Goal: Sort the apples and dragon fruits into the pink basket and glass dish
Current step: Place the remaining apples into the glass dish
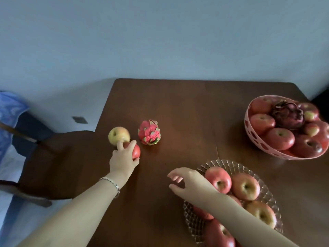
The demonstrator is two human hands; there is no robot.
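While the left hand grasps an apple, the right hand hovers released.

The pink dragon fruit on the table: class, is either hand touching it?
No: the dragon fruit stands free while the left hand holds a red apple and the right hand hovers open.

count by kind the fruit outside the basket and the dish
apples: 2, the yellowish apple and the red apple gripped by the left hand
dragon fruit: 1
total: 3
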